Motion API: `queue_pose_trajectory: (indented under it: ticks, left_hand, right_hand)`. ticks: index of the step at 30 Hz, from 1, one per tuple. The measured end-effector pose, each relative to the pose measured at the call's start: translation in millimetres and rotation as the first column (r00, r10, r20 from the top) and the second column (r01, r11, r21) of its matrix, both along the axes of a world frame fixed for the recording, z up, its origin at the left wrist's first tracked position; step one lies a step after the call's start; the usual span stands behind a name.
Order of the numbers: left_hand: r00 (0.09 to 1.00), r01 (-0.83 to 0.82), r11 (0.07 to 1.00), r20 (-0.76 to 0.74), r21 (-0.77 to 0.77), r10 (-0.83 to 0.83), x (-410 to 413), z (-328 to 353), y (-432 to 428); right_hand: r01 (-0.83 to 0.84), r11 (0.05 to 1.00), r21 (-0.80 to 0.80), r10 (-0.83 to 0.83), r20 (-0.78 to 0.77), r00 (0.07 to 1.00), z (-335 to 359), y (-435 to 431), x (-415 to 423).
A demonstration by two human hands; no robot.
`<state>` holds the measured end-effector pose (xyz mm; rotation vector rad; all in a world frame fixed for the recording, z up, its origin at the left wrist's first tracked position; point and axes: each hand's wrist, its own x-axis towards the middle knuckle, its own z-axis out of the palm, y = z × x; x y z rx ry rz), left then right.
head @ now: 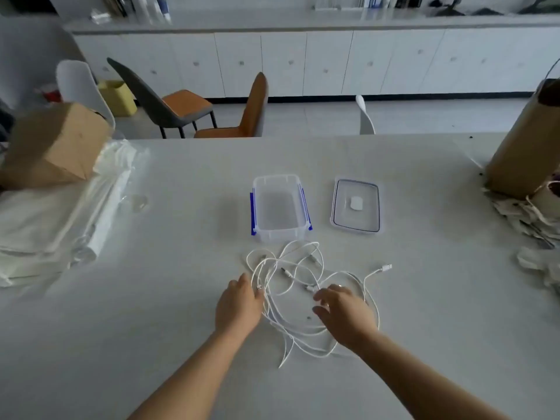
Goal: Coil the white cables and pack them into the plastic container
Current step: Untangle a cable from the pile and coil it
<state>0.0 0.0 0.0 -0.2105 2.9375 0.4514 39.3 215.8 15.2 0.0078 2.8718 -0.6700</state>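
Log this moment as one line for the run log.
stage: start | cables: tangled loose on table | left hand: open, on cables | right hand: open, over cables | container: open, empty | lid: beside it

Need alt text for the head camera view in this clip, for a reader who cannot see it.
A person's left hand and right hand reach into a loose tangle of white cables on a white table. Just beyond the tangle stands an empty clear plastic container with blue clips, its lid lying flat beside it to the right.

Left hand (238, 307) palm down, right hand (345, 313) fingers (322, 295) spread, forearms extended
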Motion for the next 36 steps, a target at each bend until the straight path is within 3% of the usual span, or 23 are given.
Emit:
queue_pose_trajectory:
  ticks: [5, 9, 11, 14, 17, 20, 21, 23, 25, 28, 31, 34, 36]
  left_hand:
    - [0.966, -0.258, 0.946, 0.082, 0.197, 0.246, -8.6, -10.5, 0.1]
    - [0.925, -0.377, 0.852, 0.1, 0.364, 0.367, -2.9, -12.5, -7.2]
    - [0.895, -0.419, 0.72, 0.118, 0.554, 0.43, 1.3, -4.6, -10.1]
    - [0.869, -0.412, 0.42, 0.211, 0.808, 0.447, 9.6, 28.2, -10.0]
    - [0.944, -0.265, 0.328, 0.175, 0.907, 0.28, 13.7, 72.4, -6.0]
    - [0.983, -0.163, 0.215, 0.139, 0.963, 0.123, 15.2, 113.4, 1.4]
    - [0.988, -0.148, 0.166, 0.138, 0.975, 0.07, 14.2, 125.7, 3.6]
    - [0.989, -0.149, 0.042, 0.149, 0.988, -0.017, 9.9, 146.0, 4.6]
    - [0.977, -0.204, -0.117, 0.196, 0.972, -0.079, 4.2, 159.9, 1.3]
    - [0.955, -0.291, -0.312, 0.257, 0.905, -0.146, -2.3, 170.1, -5.9]
    - [0.938, -0.316, -0.287, 0.252, 0.904, -0.238, -2.3, 172.4, -4.2]
    - [0.892, -0.274, -0.056, 0.232, 0.96, -0.388, 3.9, 169.2, 3.3]
    - [0.804, -0.229, 0.065, 0.226, 0.971, -0.55, 7.2, 166.9, 6.9]
  right_hand:
    - [-0.078, 0.99, 0.115, 0.07, 0.07, 0.995, -13.7, -2.6, 3.9]
    - [-0.108, 0.981, 0.159, 0.105, 0.027, 0.994, -20.1, 4.4, 2.6]
    - [-0.103, 0.979, 0.177, 0.102, 0.015, 0.995, -19.3, 6.8, 2.4]
    - [-0.074, 0.987, 0.143, 0.085, -0.074, 0.994, -21.1, 6.9, 2.2]
    - [-0.013, 1.0, -0.004, 0.012, -0.168, 0.986, -17.4, -2.3, -6.9]
    - [0.084, 0.955, -0.286, -0.092, -0.013, 0.996, -5.8, -17.7, -30.1]
    - [0.11, 0.897, -0.428, -0.108, 0.028, 0.994, 1.8, -23.0, -38.5]
    - [0.124, 0.685, -0.718, -0.147, 0.031, 0.989, 28.1, -31.0, -49.6]
    - [0.084, 0.529, -0.844, -0.208, -0.033, 0.978, 64.0, -29.6, -58.3]
    - [-0.013, 0.519, -0.855, -0.233, -0.156, 0.96, 123.2, -15.2, -68.3]
    - [-0.061, 0.47, -0.881, -0.312, -0.231, 0.922, 168.4, -4.5, -84.3]
    - [-0.038, 0.385, -0.922, -0.451, -0.224, 0.864, 201.6, 4.1, -107.2]
    - [-0.018, 0.33, -0.944, -0.545, -0.206, 0.813, 221.1, 15.9, -121.2]
